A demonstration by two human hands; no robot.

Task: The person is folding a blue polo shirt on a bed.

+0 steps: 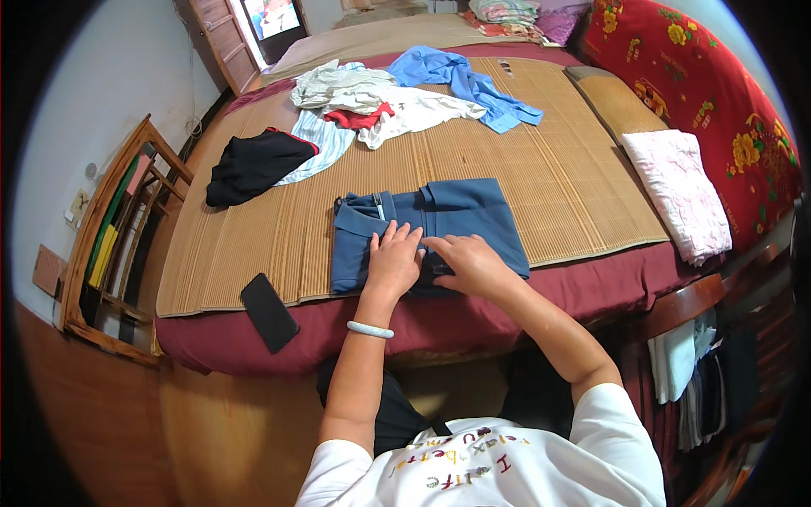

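Observation:
A dark blue collared garment, with a short zip at its neck, lies folded in a rough rectangle at the front of the bamboo mat. My left hand rests palm down on the garment just below the collar, fingers slightly spread. To its right, my right hand lies over the garment's lower middle, its thumb apart from the fingers. Neither hand appears to grip the cloth. The part of the garment under both palms is hidden.
A black phone lies at the bed's front edge. Farther back are a black garment, a heap of light clothes and a blue shirt. A folded pink-white cloth lies right; a wooden chair stands near it.

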